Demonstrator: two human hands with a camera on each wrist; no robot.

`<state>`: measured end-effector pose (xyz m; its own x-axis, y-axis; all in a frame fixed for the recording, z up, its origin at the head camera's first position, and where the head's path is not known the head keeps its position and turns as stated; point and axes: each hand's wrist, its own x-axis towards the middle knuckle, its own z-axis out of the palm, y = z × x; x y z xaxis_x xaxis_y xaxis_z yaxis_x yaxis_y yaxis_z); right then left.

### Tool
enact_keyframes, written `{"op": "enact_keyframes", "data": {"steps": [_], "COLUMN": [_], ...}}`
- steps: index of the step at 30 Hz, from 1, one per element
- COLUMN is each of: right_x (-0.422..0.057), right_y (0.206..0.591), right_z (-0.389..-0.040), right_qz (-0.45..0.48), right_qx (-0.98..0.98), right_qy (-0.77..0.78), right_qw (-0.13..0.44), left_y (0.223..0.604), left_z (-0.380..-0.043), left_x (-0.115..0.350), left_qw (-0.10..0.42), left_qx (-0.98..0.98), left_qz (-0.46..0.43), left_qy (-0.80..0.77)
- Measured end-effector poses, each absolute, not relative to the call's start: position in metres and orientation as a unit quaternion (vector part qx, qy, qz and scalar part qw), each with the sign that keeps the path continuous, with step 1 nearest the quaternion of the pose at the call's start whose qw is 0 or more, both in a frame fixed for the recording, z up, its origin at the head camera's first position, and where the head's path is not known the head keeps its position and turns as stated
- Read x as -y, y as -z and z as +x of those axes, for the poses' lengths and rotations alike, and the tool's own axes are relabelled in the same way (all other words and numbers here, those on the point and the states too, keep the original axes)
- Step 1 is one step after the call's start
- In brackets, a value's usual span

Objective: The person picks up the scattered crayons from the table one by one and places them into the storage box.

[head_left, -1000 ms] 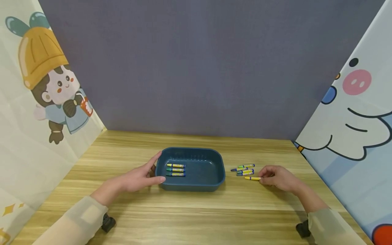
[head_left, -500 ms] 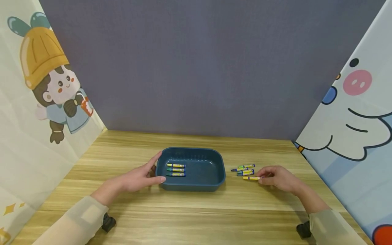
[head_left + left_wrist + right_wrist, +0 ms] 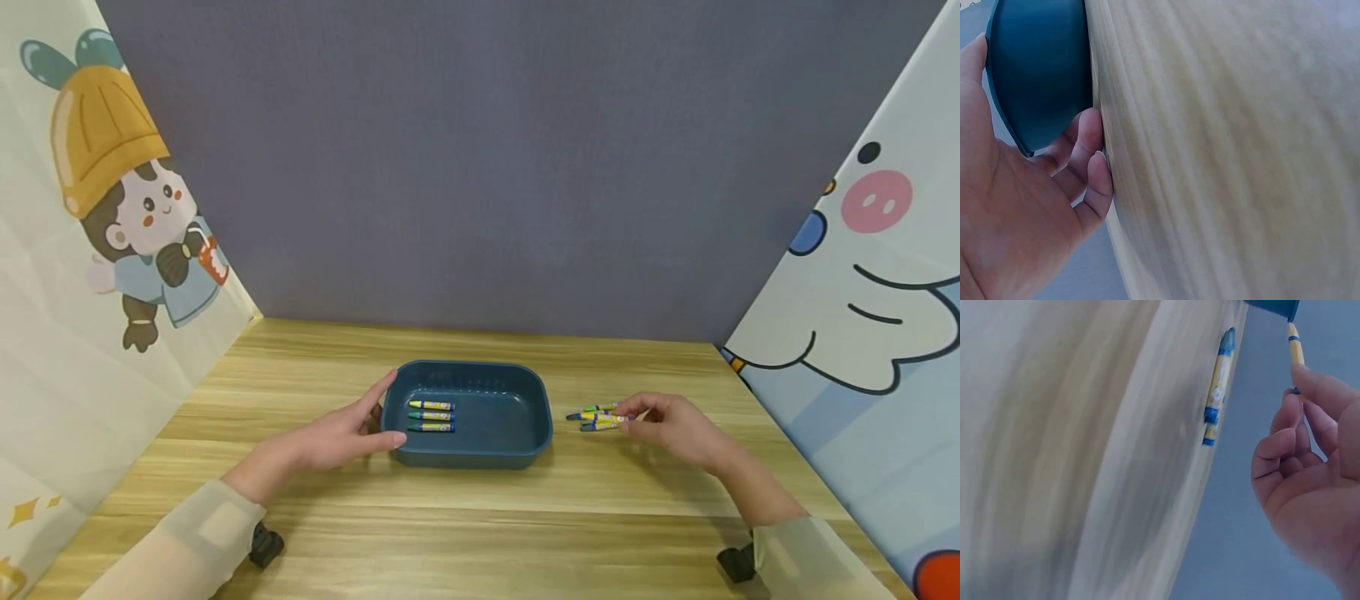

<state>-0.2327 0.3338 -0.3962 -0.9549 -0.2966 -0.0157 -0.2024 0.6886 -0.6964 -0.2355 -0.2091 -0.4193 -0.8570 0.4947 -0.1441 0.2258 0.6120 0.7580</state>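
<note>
A dark blue rectangular plastic bin (image 3: 471, 460) stands on the wooden table, with 3 crayons (image 3: 431, 416) lying side by side in its left part. My left hand (image 3: 333, 437) holds the bin's left end, thumb at the near rim and index finger at the far rim. The lower fingers (image 3: 1089, 128) are bent beside its outer wall. Between thumb and fingers of my right hand (image 3: 675, 427) is a yellow crayon (image 3: 1297, 351), raised above the table. Under it lies a small group of crayons (image 3: 598, 427), partly hidden by that hand.
The wooden table (image 3: 480, 533) extends in front of the bin and to both sides. A grey panel (image 3: 480, 167) stands behind it. Printed cartoon sheets hang on the left (image 3: 45, 333) and the right (image 3: 862, 350).
My right hand has lifted the yellow crayon off the table and moved slightly left and away from me, over the other crayons. The left hand and the bin have stayed put.
</note>
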Motion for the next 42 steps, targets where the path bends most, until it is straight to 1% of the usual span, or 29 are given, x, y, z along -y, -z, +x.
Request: {"op": "enact_keyframes", "data": {"steps": [8,14,23,29,42], "right_x": [-0.311,-0.290,-0.254,-0.229,-0.176], "right_y": [0.382,0.375,0.366,0.368,0.381], "right_z": [-0.231,-0.232,-0.236,-0.240,-0.252], "right_qz": [-0.136,-0.151,-0.176,-0.198,-0.230], "right_qx": [-0.922,-0.920,-0.910,-0.904,-0.905], "right_qy": [0.361,0.360,0.373,0.378,0.354], "right_qw": [0.034,0.024,0.030,0.025,0.059], "left_y": [0.419,0.419,0.419,0.419,0.420], "left_z": [-0.236,-0.236,-0.235,-0.235,-0.236], "left_x": [0.209,0.208,0.209,0.209,0.208], "left_qw": [0.174,0.173,0.175,0.175,0.172], "left_qx": [-0.880,-0.883,-0.882,-0.880,-0.883], "left_qz": [0.203,0.204,0.205,0.204,0.209], "left_qy": [-0.392,-0.387,-0.387,-0.390,-0.383]}}
